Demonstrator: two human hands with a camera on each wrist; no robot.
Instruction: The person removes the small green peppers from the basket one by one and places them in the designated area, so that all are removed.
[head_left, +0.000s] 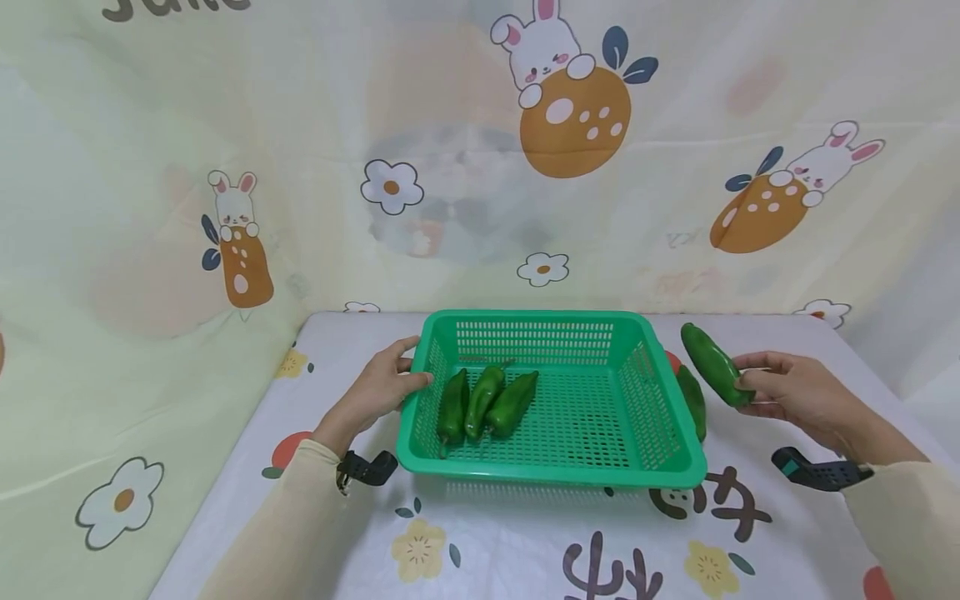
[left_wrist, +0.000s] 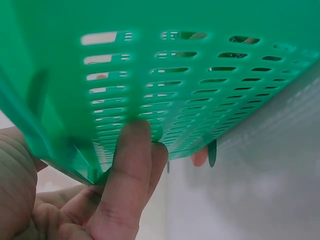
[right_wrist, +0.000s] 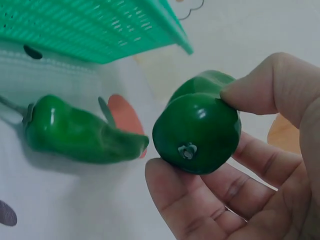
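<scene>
A green plastic basket [head_left: 551, 477] stands on the table with three green peppers [head_left: 486, 402] lying at its left end. My left hand [head_left: 381, 382] grips the basket's left rim, thumb over the top and fingers [left_wrist: 131, 170] against the slotted outer wall. To the right of the basket, my right hand [head_left: 798, 398] holds a green pepper [head_left: 712, 364] above the table, pinched between thumb and fingers. The right wrist view shows that pepper's stem end [right_wrist: 187, 150] facing the camera. Another pepper [right_wrist: 82, 131] lies on the table beside the basket's right wall, partly hidden by the rim in the head view.
A white patterned cloth [head_left: 525, 550] with flowers and dark lettering covers the table. Behind it hangs a pale curtain [head_left: 457, 275] printed with rabbits and flowers, which also runs along the left side. Each wrist wears a black strap [head_left: 821, 471].
</scene>
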